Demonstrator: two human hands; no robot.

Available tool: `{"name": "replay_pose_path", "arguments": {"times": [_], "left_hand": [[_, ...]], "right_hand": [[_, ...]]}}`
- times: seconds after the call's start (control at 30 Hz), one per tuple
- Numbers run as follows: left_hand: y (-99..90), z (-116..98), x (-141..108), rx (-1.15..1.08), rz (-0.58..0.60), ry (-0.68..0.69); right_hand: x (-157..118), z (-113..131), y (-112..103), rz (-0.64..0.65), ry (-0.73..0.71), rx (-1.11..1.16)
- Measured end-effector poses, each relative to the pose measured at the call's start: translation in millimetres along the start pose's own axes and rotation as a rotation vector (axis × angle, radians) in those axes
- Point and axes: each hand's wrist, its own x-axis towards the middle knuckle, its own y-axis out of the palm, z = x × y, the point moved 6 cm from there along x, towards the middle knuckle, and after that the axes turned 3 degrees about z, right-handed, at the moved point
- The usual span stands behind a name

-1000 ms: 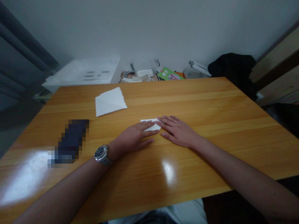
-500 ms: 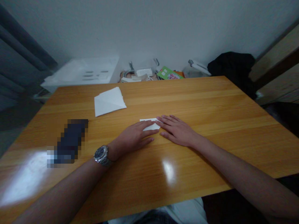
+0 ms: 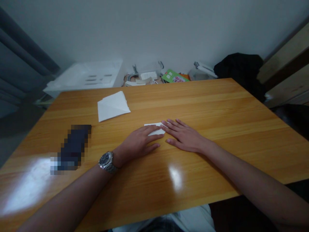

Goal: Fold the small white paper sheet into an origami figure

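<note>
Head view | wooden table (image 3: 193, 106) by pale wall (image 3: 159, 32) | both hands (image 3: 184, 137) spread on white paper (image 3: 156, 132)

both hands, left (image 3: 140, 140) and right (image 3: 184, 135), lie flat with fingers spread over a small white paper (image 3: 156, 131) on the wooden table (image 3: 205, 106). a paper stack (image 3: 113, 107) and a blurred dark object (image 3: 73, 146) lie to the left.

Clear passage is found across the right side of the desk (image 3: 241, 129) and along its near edge. On the left, the route is obstructed by a dark pixelated object (image 3: 73, 146); farther back, by stacked paper (image 3: 113, 107). Between these two, a narrower gap is noted.
</note>
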Motion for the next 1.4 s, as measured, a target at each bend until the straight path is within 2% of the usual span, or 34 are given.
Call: {"name": "replay_pose_path", "arguments": {"times": [0.2,0.43,0.7,1.07,1.23,1.4], "left_hand": [[-2.3,-1,2,0.012,0.015,-0.016],[0.8,2,-1,0.024,0.045,-0.047],[2.4,2,-1,0.003,0.060,-0.037],[3.6,3,-2,-0.005,0.049,-0.038],[3.3,3,-1,0.002,0.030,-0.036],[2.8,2,-1,0.003,0.006,-0.030]], "right_hand": [[-3,-1,-2,-0.030,-0.040,0.038],[-10,-2,-14,-0.046,-0.109,0.036],[-11,-10,-17,-0.055,-0.039,-0.021],[-17,-52,-22,-0.118,0.209,-0.011],[-17,-56,-23,-0.142,0.205,0.024],[-18,-55,-34,-0.215,0.185,0.134]]}}
